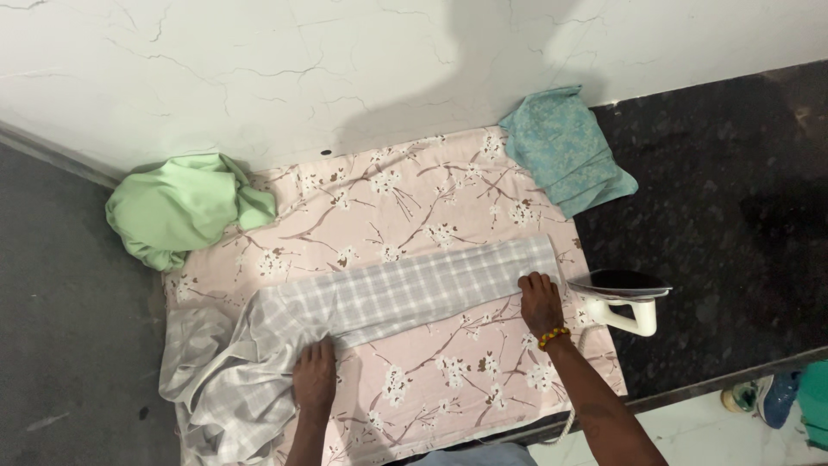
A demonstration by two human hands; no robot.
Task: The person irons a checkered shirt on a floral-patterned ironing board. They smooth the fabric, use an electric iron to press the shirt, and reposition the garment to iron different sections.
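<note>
A grey and white checked cloth [405, 293] lies across a pink floral sheet [405, 207] spread on the counter. My left hand [314, 377] presses flat on the bunched lower left part of the checked cloth. My right hand [540, 299], with a beaded band at the wrist, rests on the cloth's right end near its edge. Both hands lie palm down with fingers spread; neither grips anything. A white iron with a dark soleplate [623, 298] stands on its heel just right of my right hand.
A crumpled light green cloth [177, 207] lies at the sheet's upper left. A folded teal cloth [565, 151] sits at the upper right by the white wall. Dark stone counter [733, 224] extends to the right. A shoe [768, 397] is on the floor at lower right.
</note>
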